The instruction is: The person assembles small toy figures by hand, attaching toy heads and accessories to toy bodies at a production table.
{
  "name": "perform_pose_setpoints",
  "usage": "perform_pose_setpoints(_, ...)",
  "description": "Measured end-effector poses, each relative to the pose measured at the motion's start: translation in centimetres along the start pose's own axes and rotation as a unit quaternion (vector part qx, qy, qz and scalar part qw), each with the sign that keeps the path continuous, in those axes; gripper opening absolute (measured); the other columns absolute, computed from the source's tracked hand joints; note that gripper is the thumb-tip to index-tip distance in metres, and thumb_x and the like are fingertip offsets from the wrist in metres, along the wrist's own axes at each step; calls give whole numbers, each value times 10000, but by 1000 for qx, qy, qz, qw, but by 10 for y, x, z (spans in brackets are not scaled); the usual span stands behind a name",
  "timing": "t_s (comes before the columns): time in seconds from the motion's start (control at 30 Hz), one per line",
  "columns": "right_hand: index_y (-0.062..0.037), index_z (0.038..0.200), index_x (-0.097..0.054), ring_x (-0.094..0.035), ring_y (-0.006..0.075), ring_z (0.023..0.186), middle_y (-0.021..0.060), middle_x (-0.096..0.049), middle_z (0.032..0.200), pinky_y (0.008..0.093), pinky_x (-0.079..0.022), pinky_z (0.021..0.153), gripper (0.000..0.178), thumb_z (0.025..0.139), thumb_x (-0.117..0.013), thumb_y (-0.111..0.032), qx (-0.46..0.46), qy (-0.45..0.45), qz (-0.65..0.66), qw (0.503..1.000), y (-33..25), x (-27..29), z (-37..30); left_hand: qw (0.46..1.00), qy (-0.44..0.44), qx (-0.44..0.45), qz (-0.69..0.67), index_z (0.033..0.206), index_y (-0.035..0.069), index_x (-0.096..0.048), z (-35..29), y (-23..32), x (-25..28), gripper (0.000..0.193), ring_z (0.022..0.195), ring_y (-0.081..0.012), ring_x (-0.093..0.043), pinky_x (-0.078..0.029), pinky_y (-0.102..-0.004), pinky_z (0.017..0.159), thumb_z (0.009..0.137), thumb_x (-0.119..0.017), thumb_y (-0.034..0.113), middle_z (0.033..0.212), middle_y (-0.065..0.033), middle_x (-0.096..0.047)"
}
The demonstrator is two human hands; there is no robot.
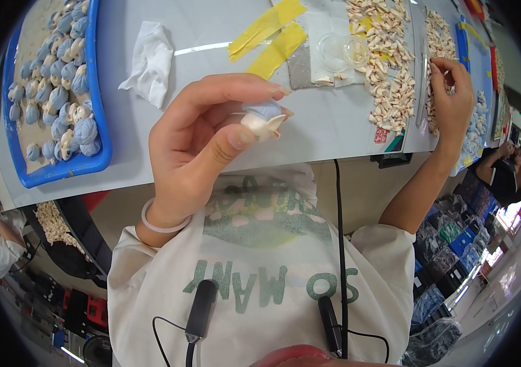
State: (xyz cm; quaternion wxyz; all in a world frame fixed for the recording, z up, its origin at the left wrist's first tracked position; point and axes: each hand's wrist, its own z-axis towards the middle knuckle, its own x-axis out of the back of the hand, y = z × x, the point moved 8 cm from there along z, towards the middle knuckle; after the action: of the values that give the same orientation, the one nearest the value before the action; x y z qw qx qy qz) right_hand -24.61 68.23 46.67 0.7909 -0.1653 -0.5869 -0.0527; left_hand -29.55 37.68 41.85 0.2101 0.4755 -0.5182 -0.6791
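My left hand (196, 131) is raised over the near edge of the table, with thumb and fingers closed round a small doll head (264, 120). The head has pale blue hair and a cream part with a pointed ear facing right; my fingers cover some of it. Out at the right, my right hand (454, 92) rests on a strip of small cream pieces (440, 35), its fingers curled to a pinch. What those fingertips hold, if anything, is too small to make out. Beside that hand lies a thin metal tool (422, 92).
A blue tray (104, 137) of similar blue-haired heads stands at the left. Farther back are a crumpled white tissue (150, 64), yellow tape strips (266, 30) and a clear round dish (330, 50). Pointed cream pieces (388, 79) cover the table before my right hand. A black cable (338, 244) hangs down.
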Motion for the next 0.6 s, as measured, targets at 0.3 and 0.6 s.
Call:
perform_pose_setpoints(0.3, -13, 862, -603, -566, 140, 713, 73, -603, 804, 246, -442, 665, 129, 786, -574, -114, 19, 47, -14, 999, 11, 10, 2, 1000, -5, 16, -15, 1027, 7, -482, 1, 0, 2, 371, 817, -237, -586, -479, -280, 657, 812, -587, 290, 989, -179, -536)
perform_pose_setpoints(0.6, 30, 874, -609, -582, 94, 746, 72, -624, 843, 198, -460, 699, 110, 770, -607, -6, -115, 143, 215, 959, 33, 27, -26, 995, -67, -13, -71, 1075, -69, -460, 0, 0, -1, 299, 992, -221, -523, -452, -320, 841, 846, -535, 108, 1068, -186, -521)
